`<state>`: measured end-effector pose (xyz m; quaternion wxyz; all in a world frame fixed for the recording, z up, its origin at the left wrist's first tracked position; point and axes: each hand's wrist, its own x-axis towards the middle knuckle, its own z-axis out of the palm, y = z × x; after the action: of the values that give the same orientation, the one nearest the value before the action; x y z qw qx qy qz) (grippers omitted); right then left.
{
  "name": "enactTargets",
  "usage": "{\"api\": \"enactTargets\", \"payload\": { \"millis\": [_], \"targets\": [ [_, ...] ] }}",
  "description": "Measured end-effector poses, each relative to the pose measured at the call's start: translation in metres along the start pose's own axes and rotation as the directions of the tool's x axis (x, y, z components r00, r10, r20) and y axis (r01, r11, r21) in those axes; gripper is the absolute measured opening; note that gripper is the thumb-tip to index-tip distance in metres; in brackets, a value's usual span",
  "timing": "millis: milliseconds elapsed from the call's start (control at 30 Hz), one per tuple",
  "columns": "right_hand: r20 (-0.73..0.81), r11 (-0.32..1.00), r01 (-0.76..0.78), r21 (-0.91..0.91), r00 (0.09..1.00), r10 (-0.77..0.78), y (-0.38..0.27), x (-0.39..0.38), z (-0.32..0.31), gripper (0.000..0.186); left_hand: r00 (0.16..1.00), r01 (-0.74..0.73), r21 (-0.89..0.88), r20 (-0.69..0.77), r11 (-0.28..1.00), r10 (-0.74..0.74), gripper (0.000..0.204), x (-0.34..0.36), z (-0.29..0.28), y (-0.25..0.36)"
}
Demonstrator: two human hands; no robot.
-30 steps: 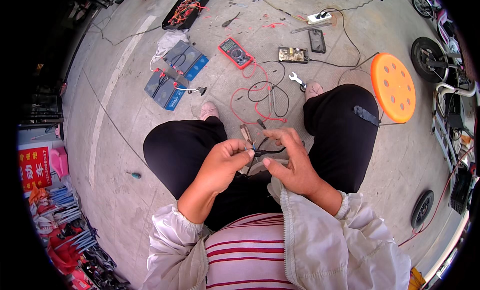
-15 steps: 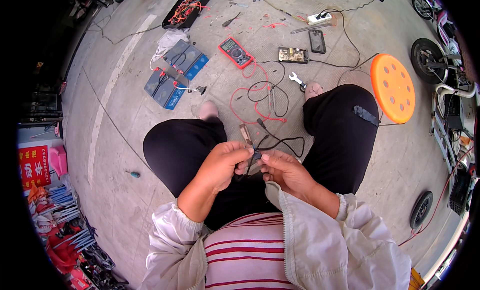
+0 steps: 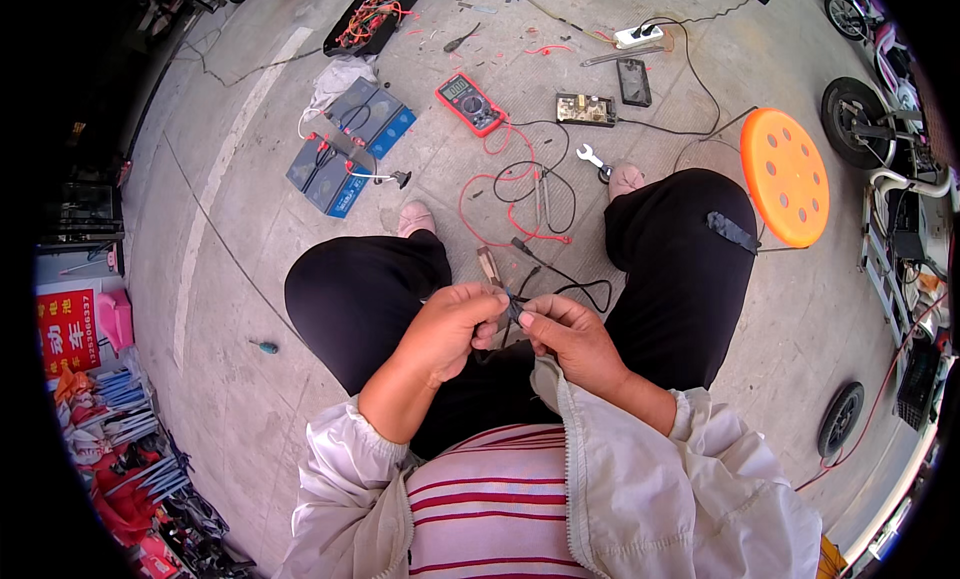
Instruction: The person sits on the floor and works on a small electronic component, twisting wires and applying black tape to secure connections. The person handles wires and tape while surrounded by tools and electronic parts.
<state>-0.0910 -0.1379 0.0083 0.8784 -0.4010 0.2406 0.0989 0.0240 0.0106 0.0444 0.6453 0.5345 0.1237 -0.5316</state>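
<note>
Between my two hands, just in front of my lap, is a black cable (image 3: 516, 311). My left hand (image 3: 450, 324) pinches it between thumb and bent fingers, and my right hand (image 3: 570, 339) closes on it from the other side. The exact part gripped is mostly covered by fingertips. Beyond the hands, the black cable's loose loop (image 3: 590, 285) and a dark connector end (image 3: 521, 246) show between my knees. A brownish, wooden-looking handle (image 3: 489, 267) points away just past my left fingertips; I cannot tell whether it is held.
On the floor ahead lie a red multimeter (image 3: 470, 105) with tangled leads, blue batteries (image 3: 330, 186), an opened circuit-board case (image 3: 586, 110), a wrench (image 3: 593, 159) and a white power strip (image 3: 638, 37). An orange stool (image 3: 785, 177) stands right. A black box (image 3: 350, 41) holds wires.
My right hand has shifted slightly upward, its fingers rolling over the cable. The cable's loop has moved a little. My left hand stays nearly in place; my left foot has edged slightly.
</note>
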Motion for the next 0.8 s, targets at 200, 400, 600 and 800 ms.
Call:
{"api": "enactTargets", "payload": {
  "millis": [200,400,600,800],
  "targets": [
    [0.059,0.688,0.364,-0.628,0.903,-0.425,-0.008,-0.013,0.016,0.006,1.000,0.012,-0.156,-0.006,0.988,-0.013,0.012,0.001,0.007,-0.022],
    [0.089,0.774,0.294,-0.561,0.951,-0.296,-0.019,-0.020,0.015,0.004,1.000,0.016,-0.124,0.006,0.992,-0.015,0.011,-0.003,0.013,-0.021],
    [0.058,0.995,0.054,-0.090,0.997,-0.049,-0.034,-0.018,0.017,0.012,0.993,-0.031,-0.157,0.104,0.987,0.048,0.008,-0.004,0.007,-0.017],
    [0.085,0.981,-0.064,0.185,0.995,0.049,-0.039,-0.014,0.007,0.017,0.971,-0.210,-0.011,0.111,0.978,0.210,0.010,-0.003,0.006,-0.021]
  ]
}}
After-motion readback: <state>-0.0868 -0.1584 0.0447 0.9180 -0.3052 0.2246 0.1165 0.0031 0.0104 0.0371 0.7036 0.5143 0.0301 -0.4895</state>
